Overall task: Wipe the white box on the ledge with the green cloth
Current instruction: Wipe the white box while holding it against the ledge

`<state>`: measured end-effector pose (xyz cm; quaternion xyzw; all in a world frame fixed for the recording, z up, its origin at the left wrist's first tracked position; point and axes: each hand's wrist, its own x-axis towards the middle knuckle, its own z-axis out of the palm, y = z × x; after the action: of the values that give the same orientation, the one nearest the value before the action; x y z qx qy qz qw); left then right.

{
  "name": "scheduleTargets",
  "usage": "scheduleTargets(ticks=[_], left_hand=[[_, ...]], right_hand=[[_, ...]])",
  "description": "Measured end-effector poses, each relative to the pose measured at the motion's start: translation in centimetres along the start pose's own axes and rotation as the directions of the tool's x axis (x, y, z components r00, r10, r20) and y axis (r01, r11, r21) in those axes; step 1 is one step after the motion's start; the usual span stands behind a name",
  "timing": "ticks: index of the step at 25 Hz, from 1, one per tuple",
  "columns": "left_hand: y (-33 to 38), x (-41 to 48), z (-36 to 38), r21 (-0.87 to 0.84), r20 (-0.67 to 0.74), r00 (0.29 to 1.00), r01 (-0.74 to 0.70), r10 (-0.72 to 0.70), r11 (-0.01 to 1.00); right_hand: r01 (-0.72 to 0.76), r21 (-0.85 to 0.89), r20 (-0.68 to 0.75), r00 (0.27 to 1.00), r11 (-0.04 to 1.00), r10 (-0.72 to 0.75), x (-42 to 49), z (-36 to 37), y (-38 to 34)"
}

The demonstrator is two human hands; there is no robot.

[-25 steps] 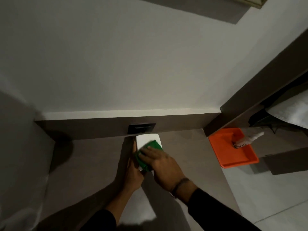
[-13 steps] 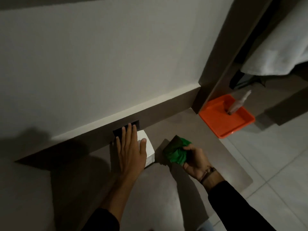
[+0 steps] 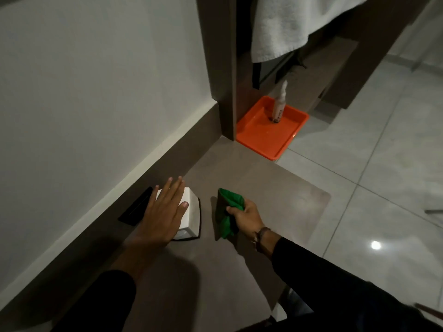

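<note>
A small white box [image 3: 191, 212] stands on the grey-brown ledge [image 3: 251, 188], close to the wall. My left hand [image 3: 163, 212] lies flat on top of the box with its fingers spread, covering most of the top. To the right of the box, my right hand [image 3: 247, 218] grips a bunched green cloth [image 3: 230, 207]. The cloth hangs just above the ledge and is apart from the box.
A black socket plate [image 3: 135, 210] sits in the low wall strip behind the box. An orange tray [image 3: 271, 130] holding a spray bottle [image 3: 279, 106] rests on the tiled floor past the ledge's far end. A white towel [image 3: 294, 22] hangs above it.
My right hand has lifted the green cloth off the box and drawn it to the right. My left hand moved from the box's side onto its top. The view swung to the right.
</note>
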<state>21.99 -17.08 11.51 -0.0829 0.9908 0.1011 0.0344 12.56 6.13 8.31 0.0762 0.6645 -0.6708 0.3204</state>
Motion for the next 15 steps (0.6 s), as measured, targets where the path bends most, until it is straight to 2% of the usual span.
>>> scheduleTargets(ticks=[2,4,8,11,15], left_hand=[[-0.3,0.7,0.0,0.025,0.01,0.998,-0.068,0.068,0.997],[-0.4,0.8,0.1,0.019,-0.011,0.997,-0.076,0.076,0.997],[-0.6,0.8,0.7,0.017,-0.083,0.991,-0.103,0.104,0.995],[-0.1,1.2,0.6,0.052,-0.079,0.993,-0.078,0.082,0.996],[-1.0,0.7,1.4,0.073,-0.149,0.979,-0.129,0.139,0.989]], right_hand=[[0.109,-0.05,-0.029,0.993,0.993,-0.111,0.5,1.6,-0.1],[0.17,-0.073,-0.014,0.985,0.983,-0.172,0.9,4.0,-0.8],[0.246,0.008,0.07,0.967,0.969,-0.246,1.0,7.9,-0.9],[0.331,0.079,0.023,0.942,0.94,-0.334,-0.7,8.6,0.4],[0.4,0.044,-0.014,0.917,0.916,-0.399,-3.6,8.8,3.6]])
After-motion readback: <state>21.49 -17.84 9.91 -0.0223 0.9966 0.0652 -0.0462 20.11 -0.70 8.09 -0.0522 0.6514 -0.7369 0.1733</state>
